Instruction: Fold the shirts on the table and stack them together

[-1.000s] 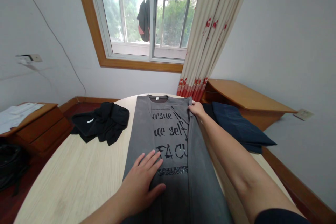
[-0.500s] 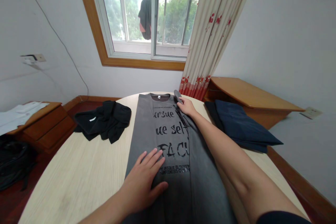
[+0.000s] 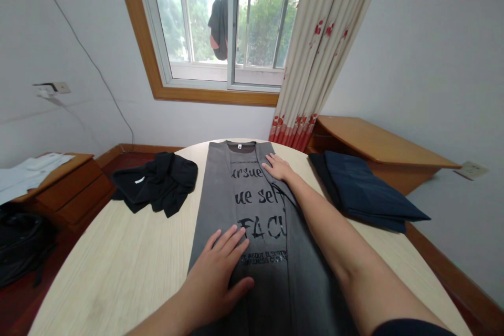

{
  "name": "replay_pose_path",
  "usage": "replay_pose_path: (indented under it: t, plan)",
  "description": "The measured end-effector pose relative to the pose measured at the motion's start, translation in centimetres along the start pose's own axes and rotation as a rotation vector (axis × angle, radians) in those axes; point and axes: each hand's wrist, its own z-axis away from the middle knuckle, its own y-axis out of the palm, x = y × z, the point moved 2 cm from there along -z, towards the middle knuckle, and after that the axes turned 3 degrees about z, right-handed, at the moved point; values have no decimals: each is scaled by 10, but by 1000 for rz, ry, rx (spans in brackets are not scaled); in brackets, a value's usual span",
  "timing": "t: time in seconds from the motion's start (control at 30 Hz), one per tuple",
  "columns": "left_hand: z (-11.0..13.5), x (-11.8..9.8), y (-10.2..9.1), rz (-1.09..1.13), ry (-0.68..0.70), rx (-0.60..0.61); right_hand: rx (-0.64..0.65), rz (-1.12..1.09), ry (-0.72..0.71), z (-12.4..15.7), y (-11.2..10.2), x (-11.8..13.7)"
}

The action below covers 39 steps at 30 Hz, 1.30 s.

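A grey T-shirt (image 3: pixel 260 212) with black lettering lies on the table, its collar at the far edge. Both of its sides are folded inward over the print. My left hand (image 3: pixel 221 268) rests flat on the lower left part of the shirt, fingers spread. Farther off, my right hand (image 3: pixel 279 168) lies on the folded right side near the shoulder, fingers stretched out over the cloth. My right forearm passes above the right fold and hides part of it.
On the pale round table (image 3: pixel 129 262), a crumpled black garment (image 3: pixel 157 181) lies at the left. Folded dark blue clothes (image 3: pixel 362 189) are stacked at the right. Beyond them stands a wooden cabinet (image 3: pixel 378 142), and a curtain (image 3: pixel 315 52) hangs beside the window.
My right hand has let go of the raised shoulder edge and come down onto it. That right fold now lies flat near the collar. My left hand has stayed in place.
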Motion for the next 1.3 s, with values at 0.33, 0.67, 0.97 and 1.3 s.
replay_pose_path:
  t: [0.33,0.67,0.97,1.3]
  plan:
    - [0,15,21,-1,38,-50,-58,-18,96,-42,0,17]
    - [-4,19,24,22,44,-2,-81,-95,234,-71,17,23]
    - [-4,22,27,20,54,12,-445,-267,321,-78,-4,13]
    - [-3,22,30,-30,64,-15,-10,-6,185,-78,13,24]
